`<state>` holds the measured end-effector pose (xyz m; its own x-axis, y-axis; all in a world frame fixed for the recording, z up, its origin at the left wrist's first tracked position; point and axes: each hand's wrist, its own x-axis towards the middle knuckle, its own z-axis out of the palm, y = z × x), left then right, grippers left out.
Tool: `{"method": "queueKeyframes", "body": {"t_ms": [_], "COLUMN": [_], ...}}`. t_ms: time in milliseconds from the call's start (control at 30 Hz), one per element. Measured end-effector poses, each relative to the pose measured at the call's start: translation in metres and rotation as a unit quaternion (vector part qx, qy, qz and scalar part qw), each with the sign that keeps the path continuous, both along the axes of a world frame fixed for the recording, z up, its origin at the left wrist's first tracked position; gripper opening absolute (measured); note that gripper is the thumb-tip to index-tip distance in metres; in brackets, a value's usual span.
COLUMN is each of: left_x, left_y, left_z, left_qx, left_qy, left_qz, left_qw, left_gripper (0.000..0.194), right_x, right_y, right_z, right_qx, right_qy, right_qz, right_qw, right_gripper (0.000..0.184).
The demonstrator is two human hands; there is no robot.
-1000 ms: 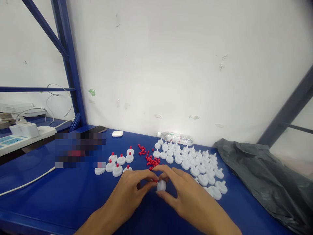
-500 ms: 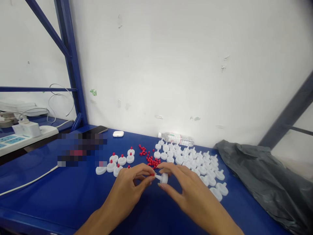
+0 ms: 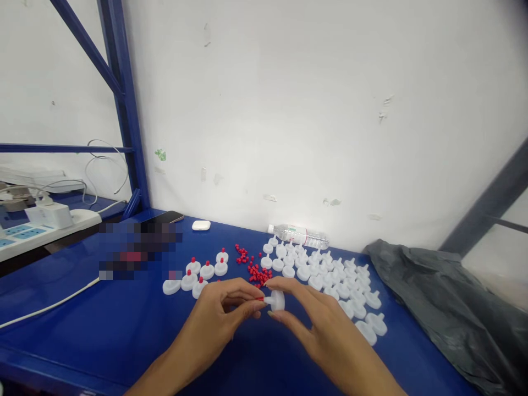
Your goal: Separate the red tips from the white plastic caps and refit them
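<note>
Between finger and thumb, my left hand (image 3: 229, 305) pinches a small red cap (image 3: 260, 299) at the tip of a spout. My right hand (image 3: 315, 311) grips the wide base of that white nozzle lid (image 3: 278, 301), which lies sideways with its spout pointing left. Just beyond my fingers is a pile of loose red caps (image 3: 259, 275). Several white nozzle lids (image 3: 317, 269) without caps are spread behind and right of my right hand. Left of the pile stand several white lids with red tips (image 3: 207, 269), partly hidden by my left hand.
A clear plastic bottle (image 3: 299, 235) lies along the wall behind the lids. A white earbud case (image 3: 201, 225) and a dark phone (image 3: 169, 218) sit further left. Dark plastic sheeting (image 3: 445, 302) covers the right side. A white cable (image 3: 49, 306) crosses the blue table (image 3: 103, 335) on the left.
The view has shifted slightly. The red cap sits closer against the spout, with less of the spout showing between my hands. Both hands keep their grips.
</note>
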<state>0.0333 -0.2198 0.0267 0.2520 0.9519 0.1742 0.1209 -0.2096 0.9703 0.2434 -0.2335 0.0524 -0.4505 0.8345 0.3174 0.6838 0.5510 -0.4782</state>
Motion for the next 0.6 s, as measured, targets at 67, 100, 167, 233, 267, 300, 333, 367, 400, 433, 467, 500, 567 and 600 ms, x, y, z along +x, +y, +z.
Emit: {"method": "queueKeyframes", "body": {"t_ms": [67, 100, 167, 233, 267, 300, 333, 367, 400, 433, 467, 500, 567, 600], "left_x": [-0.0017, -0.0028, -0.0052, -0.0066, -0.0068, -0.0067, -0.0064, -0.006, -0.0058, -0.0059, -0.0063, -0.007, -0.0087, -0.0093], "left_y": [-0.0008, -0.0008, 0.0, 0.0013, 0.0017, 0.002, 0.0019, 0.0015, 0.0009, 0.0, -0.001, -0.002, -0.0042, -0.0052], "left_z": [0.0048, 0.0066, 0.0084, 0.0083, 0.008, 0.0077, 0.0076, 0.0078, 0.0081, 0.0086, 0.0092, 0.0097, 0.0104, 0.0105], "left_qx": [-0.036, -0.047, -0.063, -0.078, -0.088, -0.099, -0.111, -0.123, -0.136, -0.151, -0.166, -0.185, -0.223, -0.24], "left_qy": [-0.02, -0.03, -0.051, -0.069, -0.076, -0.084, -0.092, -0.1, -0.109, -0.12, -0.132, -0.147, -0.184, -0.205], "left_qz": [-0.015, -0.026, -0.051, -0.072, -0.079, -0.082, -0.081, -0.077, -0.073, -0.071, -0.073, -0.082, -0.11, -0.131], "left_qw": [0.999, 0.998, 0.995, 0.992, 0.99, 0.988, 0.986, 0.984, 0.982, 0.979, 0.974, 0.968, 0.951, 0.94], "left_gripper": [0.029, 0.031, 0.035, 0.037, 0.037, 0.038, 0.039, 0.041, 0.043, 0.045, 0.048, 0.051, 0.055, 0.054], "right_x": [0.0, 0.0002, 0.0006, 0.0012, 0.0015, 0.0017, 0.0018, 0.0019, 0.0018, 0.0017, 0.0015, 0.0013, 0.0008, 0.0005], "right_y": [-0.0007, -0.001, -0.0016, -0.0023, -0.0028, -0.0034, -0.004, -0.0047, -0.0054, -0.0061, -0.0066, -0.0072, -0.008, -0.0083], "right_z": [0.0009, 0.0011, 0.0009, 0.0006, 0.0006, 0.0009, 0.0014, 0.0022, 0.003, 0.0038, 0.0046, 0.0053, 0.0063, 0.0066], "right_qx": [0.004, 0.008, 0.016, 0.023, 0.023, 0.022, 0.019, 0.014, 0.008, 0.003, -0.003, -0.007, -0.013, -0.014], "right_qy": [0.018, 0.026, 0.041, 0.049, 0.052, 0.055, 0.057, 0.06, 0.063, 0.068, 0.074, 0.081, 0.095, 0.1], "right_qz": [0.001, 0.003, 0.008, 0.01, 0.009, 0.007, 0.005, 0.003, 0.001, 0.001, 0.005, 0.012, 0.023, 0.026], "right_qw": [1.0, 1.0, 0.999, 0.998, 0.998, 0.998, 0.998, 0.998, 0.998, 0.998, 0.997, 0.997, 0.995, 0.995], "right_gripper": [0.038, 0.038, 0.038, 0.038, 0.038, 0.038, 0.038, 0.038, 0.038, 0.038, 0.038, 0.038, 0.038, 0.037]}}
